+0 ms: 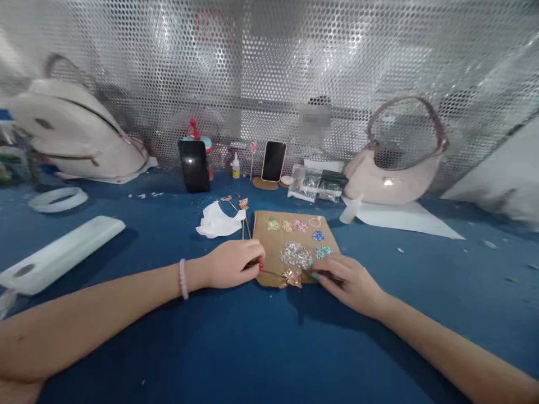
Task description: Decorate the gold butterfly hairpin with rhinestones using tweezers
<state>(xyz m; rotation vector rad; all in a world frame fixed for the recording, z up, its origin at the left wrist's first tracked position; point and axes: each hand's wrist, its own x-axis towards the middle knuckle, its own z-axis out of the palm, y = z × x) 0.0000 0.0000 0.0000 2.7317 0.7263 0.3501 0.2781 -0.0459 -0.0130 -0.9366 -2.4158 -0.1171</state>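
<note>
My left hand (236,264), fingers closed, pinches the thin stem of a gold flower-headed hair stick (292,277). Its flower end lies over the front edge of a cardboard piece (267,230). To the right of the flower, my right hand (351,280) is closed in a pinch; a thin dark thing seems to show between its fingers, too small to name. On the cardboard lies a pile of silvery sequins or beads (296,255), with smaller green (273,224), gold (287,226), pink (300,225), blue (318,235) and teal (323,251) piles around it.
Crumpled white tissue (219,220) and more gold flower sticks (243,204) lie behind my left hand. Two phones (193,166) (273,161), a small bottle (235,166), plastic bags (304,183) and a pink handbag (391,174) stand farther back. A white elongated object (67,252) lies left.
</note>
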